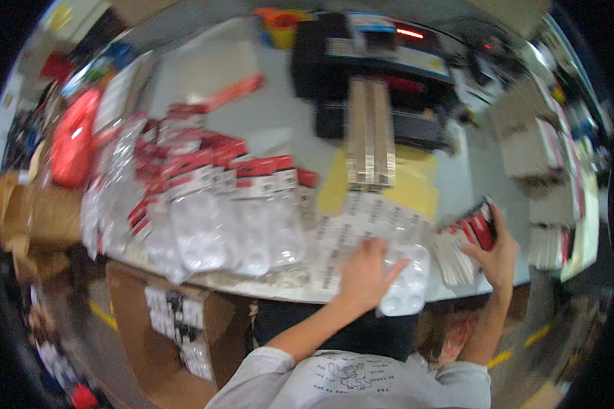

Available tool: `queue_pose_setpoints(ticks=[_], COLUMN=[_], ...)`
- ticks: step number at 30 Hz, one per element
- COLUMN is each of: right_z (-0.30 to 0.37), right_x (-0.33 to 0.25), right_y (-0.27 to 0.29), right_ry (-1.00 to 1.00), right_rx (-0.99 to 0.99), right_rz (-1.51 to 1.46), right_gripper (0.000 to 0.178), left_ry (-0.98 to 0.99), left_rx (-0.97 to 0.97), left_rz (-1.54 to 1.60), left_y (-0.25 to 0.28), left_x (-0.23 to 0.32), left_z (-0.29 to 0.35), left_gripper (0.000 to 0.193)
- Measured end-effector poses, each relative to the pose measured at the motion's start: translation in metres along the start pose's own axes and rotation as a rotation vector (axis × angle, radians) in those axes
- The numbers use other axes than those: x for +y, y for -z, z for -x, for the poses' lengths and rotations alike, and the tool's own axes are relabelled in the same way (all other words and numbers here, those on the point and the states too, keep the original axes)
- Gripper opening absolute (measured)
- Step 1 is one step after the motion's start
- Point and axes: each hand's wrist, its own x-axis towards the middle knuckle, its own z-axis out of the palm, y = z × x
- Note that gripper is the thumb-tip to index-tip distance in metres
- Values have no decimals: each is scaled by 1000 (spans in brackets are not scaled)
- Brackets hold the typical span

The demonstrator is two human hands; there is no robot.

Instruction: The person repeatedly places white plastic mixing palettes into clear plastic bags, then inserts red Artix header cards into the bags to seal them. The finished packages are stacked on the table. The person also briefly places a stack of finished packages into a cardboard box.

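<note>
My left hand (367,276) lies over the white label sheets (351,225) at the table's front edge. Its thumb stretches out toward a transparent plastic blister tray (406,279) with round cups, which overhangs the edge; the other fingers are blurred, and I see nothing held in them. At the right, my right hand (499,252) grips a fanned stack of red, black and white cards (467,238), thumb on the near side and fingers at the far end. Left of my hands, several blister packs (235,228) with red-and-white cards lie in an overlapping heap.
A black machine (382,116) with a red lit display stands at the back, two long card-coloured strips (370,136) running from it over yellow sheets (419,180). Boxes (532,150) line the right side. A red bag (76,140) lies far left; a cardboard box (140,327) stands below the table.
</note>
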Motion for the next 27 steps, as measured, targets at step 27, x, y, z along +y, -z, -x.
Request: queue_pose_setpoints(ticks=[27], right_z=[28], right_x=[-84], right_y=[-2], right_ry=[127], right_rx=[320], right_rz=[-186], right_gripper=[33], left_ry=[-221], left_rx=[616], left_rz=[11], left_y=[99], left_x=[-8], left_z=[-1], left_gripper=[33])
